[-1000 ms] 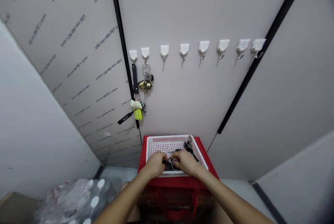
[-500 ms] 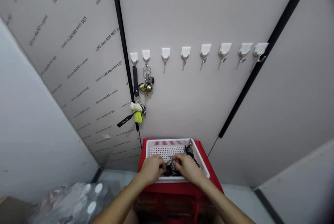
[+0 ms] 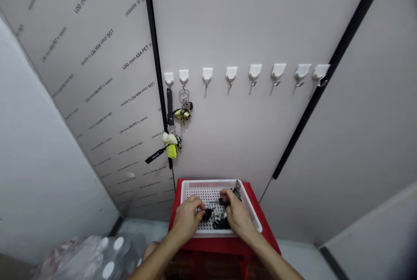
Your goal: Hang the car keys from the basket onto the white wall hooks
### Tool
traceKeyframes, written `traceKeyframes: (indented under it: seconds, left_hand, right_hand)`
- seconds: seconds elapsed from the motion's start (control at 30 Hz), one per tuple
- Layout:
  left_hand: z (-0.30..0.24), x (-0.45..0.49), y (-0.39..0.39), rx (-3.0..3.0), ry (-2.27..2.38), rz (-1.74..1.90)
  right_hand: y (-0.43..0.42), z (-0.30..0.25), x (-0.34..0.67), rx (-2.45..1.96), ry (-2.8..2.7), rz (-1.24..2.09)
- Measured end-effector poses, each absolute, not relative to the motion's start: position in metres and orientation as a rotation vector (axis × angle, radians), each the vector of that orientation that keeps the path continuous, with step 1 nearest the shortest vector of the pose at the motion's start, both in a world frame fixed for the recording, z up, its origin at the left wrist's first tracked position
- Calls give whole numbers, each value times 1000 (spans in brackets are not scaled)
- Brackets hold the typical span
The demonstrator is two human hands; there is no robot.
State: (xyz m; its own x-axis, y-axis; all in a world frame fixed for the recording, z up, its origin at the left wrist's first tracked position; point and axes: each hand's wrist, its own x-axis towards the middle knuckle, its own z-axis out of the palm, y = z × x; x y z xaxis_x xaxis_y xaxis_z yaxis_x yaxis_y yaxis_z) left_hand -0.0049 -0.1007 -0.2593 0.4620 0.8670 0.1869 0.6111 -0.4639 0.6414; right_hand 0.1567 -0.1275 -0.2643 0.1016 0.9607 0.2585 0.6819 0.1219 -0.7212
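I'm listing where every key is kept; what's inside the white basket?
The white basket holds black-headed keys at the left hand and right hand, a dark bunch with metal parts between them, and dark items toward its far right corner. Whatever the hands cover cannot be seen.

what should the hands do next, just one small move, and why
Probably ease the black key at the fingertips of the left hand a little leftward. It lies close to the dark key bunch in the white basket, and the right hand is at another black-headed key, so making some room first might avoid a snag.
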Motion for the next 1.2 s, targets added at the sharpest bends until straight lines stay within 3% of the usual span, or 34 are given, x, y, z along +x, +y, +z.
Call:
traceKeyframes:
  seconds: [0.5,0.7,0.97,1.2]
  left_hand:
    - [-260,-4,-100,2185,1255,731]
    - [-249,0,-94,1897,1206,729]
    - [-171,-2,-68,1687,1013,989]
    - [-62,-2,-37,1627,794,1336]
  right_hand:
    - [-127,-259,161,-1568,-1748,335]
    - [-128,-250,148,-1487,-1726,511]
    - [-105,-181,114,-1255,-1554,716]
    - [-61,-67,112,-1138,-1451,524]
